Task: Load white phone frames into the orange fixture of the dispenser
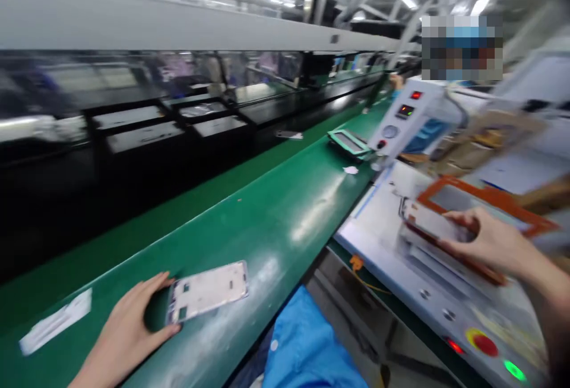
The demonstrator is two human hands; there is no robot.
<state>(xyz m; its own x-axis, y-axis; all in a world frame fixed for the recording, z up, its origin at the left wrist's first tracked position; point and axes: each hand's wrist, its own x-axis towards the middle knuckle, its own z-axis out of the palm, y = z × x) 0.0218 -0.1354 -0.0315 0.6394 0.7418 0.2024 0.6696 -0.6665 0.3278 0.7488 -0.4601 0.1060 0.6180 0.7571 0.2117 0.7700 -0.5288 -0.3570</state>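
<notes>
My left hand [129, 328] rests on the green conveyor belt [276, 222] at the lower left, thumb and fingers closed around the near end of a white phone frame [209, 289] lying flat on the belt. My right hand [485, 239] reaches over a grey press machine [401, 257] at the right and grips another white phone frame [434, 222] over the machine's fixture. An orange frame [490, 195] lies just behind that hand.
A white paper label [56, 320] lies on the belt at far left. Farther along the belt sit a green tray [350, 142] and small scraps. A white control box [409, 118] stands beyond. A co-worker is at the far right. The machine has red and green buttons.
</notes>
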